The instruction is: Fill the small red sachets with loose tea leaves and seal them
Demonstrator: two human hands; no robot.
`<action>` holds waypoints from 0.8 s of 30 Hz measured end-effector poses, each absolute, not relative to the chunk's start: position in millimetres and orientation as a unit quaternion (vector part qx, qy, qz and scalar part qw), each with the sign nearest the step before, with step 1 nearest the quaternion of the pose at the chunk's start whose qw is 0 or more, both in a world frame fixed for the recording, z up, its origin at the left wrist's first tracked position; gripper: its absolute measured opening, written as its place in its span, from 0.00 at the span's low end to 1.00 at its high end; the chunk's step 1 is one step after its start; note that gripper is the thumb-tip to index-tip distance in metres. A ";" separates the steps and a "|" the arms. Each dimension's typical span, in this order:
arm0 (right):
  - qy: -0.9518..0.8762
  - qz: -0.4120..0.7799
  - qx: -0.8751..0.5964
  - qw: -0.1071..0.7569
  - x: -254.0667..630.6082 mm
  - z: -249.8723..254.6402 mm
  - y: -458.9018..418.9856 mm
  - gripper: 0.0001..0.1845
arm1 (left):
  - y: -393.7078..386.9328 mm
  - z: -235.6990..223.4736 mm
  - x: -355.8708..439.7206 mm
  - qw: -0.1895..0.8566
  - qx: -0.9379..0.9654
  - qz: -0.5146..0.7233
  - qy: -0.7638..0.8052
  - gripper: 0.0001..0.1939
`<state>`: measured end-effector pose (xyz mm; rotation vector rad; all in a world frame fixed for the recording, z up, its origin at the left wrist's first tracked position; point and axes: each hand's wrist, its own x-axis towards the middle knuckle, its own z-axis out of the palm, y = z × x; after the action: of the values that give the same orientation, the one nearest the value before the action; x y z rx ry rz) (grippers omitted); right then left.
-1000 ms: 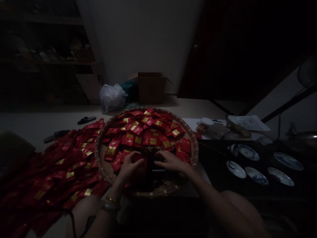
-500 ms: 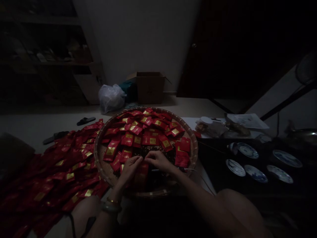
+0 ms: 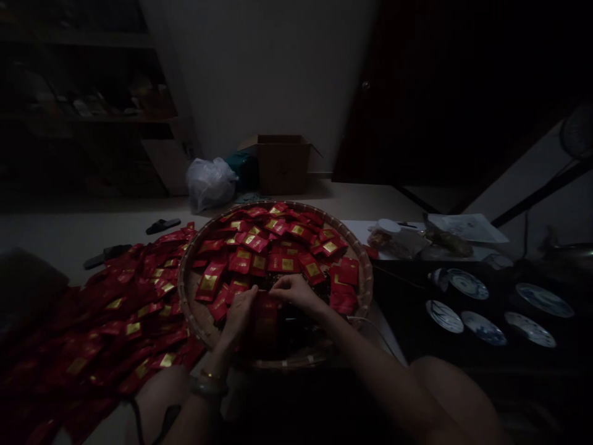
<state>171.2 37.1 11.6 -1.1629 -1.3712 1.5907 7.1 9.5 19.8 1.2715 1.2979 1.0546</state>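
Looks like a home: slippers lie off the basket's left edge, shelves farther back, patterned plates past its right edge.

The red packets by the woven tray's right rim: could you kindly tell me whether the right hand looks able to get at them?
Probably yes: the red packets lie uncovered near the right hand, inside the woven tray, though that hand seems occupied at another packet.

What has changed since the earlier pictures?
The right hand has moved left, toward the foremost red packet; the left hand has shifted slightly left. The hands, nearly touching half a second ago, are slightly apart. Any grip or release is too dark to tell. The basket and its heaped packets look unchanged.
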 end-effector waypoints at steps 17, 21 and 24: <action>-0.739 0.180 -0.640 0.109 181.1 -27.6 130.0 0.34 | 14.8 20.5 -8.8 0.286 0.391 0.568 0.665 0.18; -0.760 0.134 -0.633 0.055 181.1 -23.8 134.8 0.24 | 17.9 9.7 -14.3 0.284 0.353 0.588 0.670 0.20; -0.776 0.131 -0.616 0.033 188.7 -21.0 138.8 0.18 | 20.9 4.5 -19.1 0.259 0.319 0.600 0.686 0.20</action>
<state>188.7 138.8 -21.0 -1.8964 -2.3886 0.4035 -19.1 20.9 4.5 0.8659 1.8608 1.6259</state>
